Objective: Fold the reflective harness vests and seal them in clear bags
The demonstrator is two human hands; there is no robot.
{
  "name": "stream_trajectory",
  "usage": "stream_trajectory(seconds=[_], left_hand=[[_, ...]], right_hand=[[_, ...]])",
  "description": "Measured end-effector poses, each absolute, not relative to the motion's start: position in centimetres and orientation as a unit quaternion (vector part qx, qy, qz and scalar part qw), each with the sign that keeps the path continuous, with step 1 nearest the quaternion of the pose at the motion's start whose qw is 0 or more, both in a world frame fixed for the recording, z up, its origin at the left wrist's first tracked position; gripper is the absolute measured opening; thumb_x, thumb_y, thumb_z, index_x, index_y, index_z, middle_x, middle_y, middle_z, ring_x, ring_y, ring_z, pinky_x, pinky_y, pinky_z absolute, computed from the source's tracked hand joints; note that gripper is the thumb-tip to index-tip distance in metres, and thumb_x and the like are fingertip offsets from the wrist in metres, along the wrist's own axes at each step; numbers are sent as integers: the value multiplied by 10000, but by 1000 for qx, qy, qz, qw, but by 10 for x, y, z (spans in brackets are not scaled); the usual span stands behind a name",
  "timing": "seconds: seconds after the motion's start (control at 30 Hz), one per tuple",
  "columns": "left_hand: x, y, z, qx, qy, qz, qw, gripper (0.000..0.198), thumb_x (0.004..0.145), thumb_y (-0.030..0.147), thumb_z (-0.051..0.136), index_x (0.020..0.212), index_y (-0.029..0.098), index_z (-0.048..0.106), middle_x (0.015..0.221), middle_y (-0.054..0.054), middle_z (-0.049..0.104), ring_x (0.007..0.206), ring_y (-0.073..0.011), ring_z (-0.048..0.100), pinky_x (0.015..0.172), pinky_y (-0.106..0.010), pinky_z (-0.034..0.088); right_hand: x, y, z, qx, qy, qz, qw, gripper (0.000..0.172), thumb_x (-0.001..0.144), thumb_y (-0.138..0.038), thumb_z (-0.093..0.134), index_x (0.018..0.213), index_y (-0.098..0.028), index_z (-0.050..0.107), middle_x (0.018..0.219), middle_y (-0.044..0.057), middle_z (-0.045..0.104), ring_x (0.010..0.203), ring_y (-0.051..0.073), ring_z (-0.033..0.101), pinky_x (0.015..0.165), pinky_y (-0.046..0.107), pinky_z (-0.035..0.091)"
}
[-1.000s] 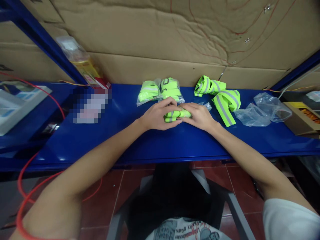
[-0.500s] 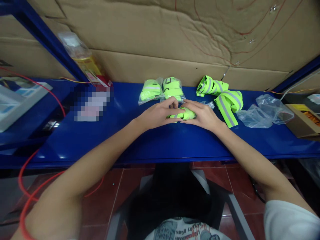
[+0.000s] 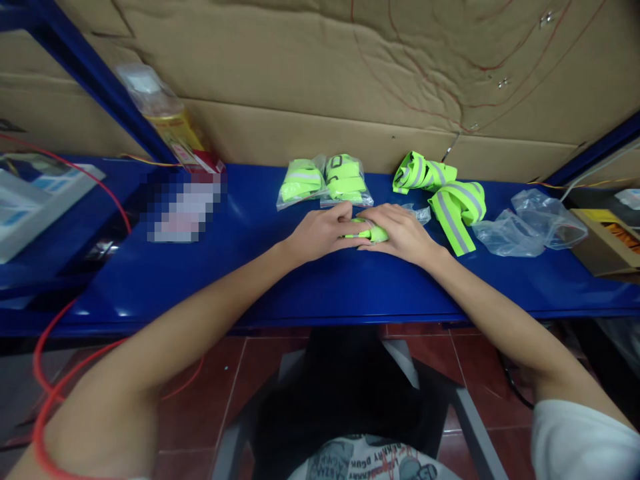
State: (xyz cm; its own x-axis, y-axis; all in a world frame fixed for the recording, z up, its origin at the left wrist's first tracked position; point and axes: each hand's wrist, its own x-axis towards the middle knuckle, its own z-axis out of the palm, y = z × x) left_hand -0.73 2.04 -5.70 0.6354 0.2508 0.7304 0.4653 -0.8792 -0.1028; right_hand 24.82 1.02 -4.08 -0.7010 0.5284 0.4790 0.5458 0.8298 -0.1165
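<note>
Between my two hands is a folded neon-yellow reflective strap [image 3: 379,235], low over the middle of the blue table [image 3: 300,287]. My left hand [image 3: 320,231] grips it from the left with bent fingers. From the right, my right hand [image 3: 400,233] wraps round its other end, so much of the strap is covered. Just behind the hands lie two clear bags with folded neon straps inside, a left bag [image 3: 301,180] and a right bag [image 3: 345,178]. Beyond my right hand are two loose rolled straps, one at the back [image 3: 423,172] and one nearer [image 3: 457,210].
Crumpled clear plastic bags [image 3: 530,223] lie at the right, beside an open cardboard box [image 3: 605,240]. A bottle [image 3: 170,120] stands at the back left. A red hose [image 3: 45,360] hangs at the left. Cardboard [image 3: 280,133] walls the back.
Both hands have drawn slightly closer together round the strap, and less of it shows. The left hand has shifted a little to the right. Other things on the table have stayed put.
</note>
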Motion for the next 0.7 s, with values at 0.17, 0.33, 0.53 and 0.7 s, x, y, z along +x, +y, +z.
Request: stream_trajectory(seconds=[0.17,0.33,0.53,0.7], left_hand=[[-10,21,-53,-875,-149,-396,234,328,1118,491,574,1218,232,749,841,9,553,650,-100,501,534,-228,376],[-13,23,-47,-875,-125,-400,242,303,1102,468,626,1315,267,705,847,16,566,682,-108,537,553,-234,396],[5,20,-54,-861,-160,-472,101,234,1097,430,637,1181,243,750,872,3,528,708,-114,525,620,-240,471],[6,20,-59,-861,-167,-479,-32,296,1026,480,740,1244,282,769,908,-1,558,776,-136,572,713,-277,534]], right_hand=[[250,10,-41,-276,-923,50,265,809,976,-682,710,1596,-185,553,1460,186,716,1334,383,692,1118,577,569],[251,9,-34,-281,-919,92,261,813,944,-474,835,1642,-215,508,1572,167,650,1432,380,640,1178,585,548],[245,9,-37,-334,-894,82,287,579,951,-487,817,1454,-252,652,1398,118,767,1271,371,727,1078,560,574],[248,14,-43,-329,-898,71,285,605,946,-520,809,1463,-248,651,1429,112,759,1250,363,739,1048,527,580]])
